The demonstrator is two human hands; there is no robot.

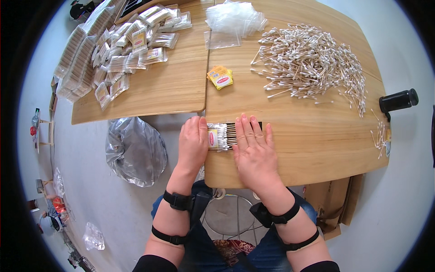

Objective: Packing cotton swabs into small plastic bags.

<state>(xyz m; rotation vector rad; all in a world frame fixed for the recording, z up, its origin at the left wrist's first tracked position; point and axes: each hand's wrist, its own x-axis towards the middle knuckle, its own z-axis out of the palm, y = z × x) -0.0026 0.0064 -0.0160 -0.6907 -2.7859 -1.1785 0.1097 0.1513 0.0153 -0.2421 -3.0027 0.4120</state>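
Both hands are pressing flat, fingers spread, at the table's (317, 149) near left corner, the right hand (254, 152) lying on a swab bundle (223, 136) and the left hand (192, 143) steadying its overhanging end, with loose swabs (312, 63) heaped towards the far right edge.
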